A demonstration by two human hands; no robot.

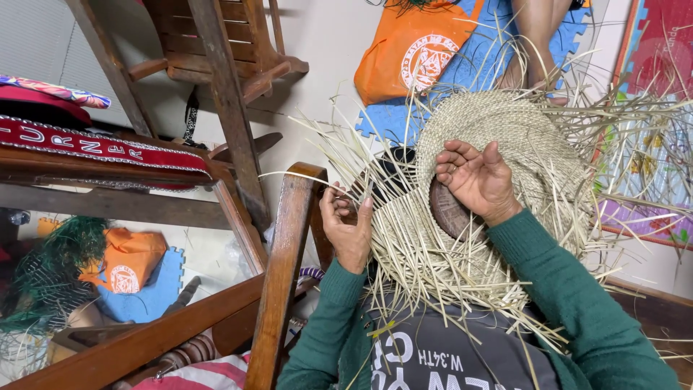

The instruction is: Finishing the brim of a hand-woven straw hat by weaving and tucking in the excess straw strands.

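A half-woven straw hat [505, 130] lies over a dark rounded wooden form [446, 209] in my lap, with many loose pale straw strands [426, 260] fanning out from its edge. My left hand [348, 224] pinches a few of these strands at the hat's left edge, fingers curled around them. My right hand [476, 177] rests on the woven crown, fingers bent and pressing on the weave. Both arms wear green sleeves.
A wooden chair arm [285, 274] stands close to my left hand. Wooden furniture [224, 87] fills the left side. An orange bag [411, 50] lies on a blue foam mat [469, 58] ahead, beside another person's bare leg [538, 36]. A second orange bag [128, 260] sits lower left.
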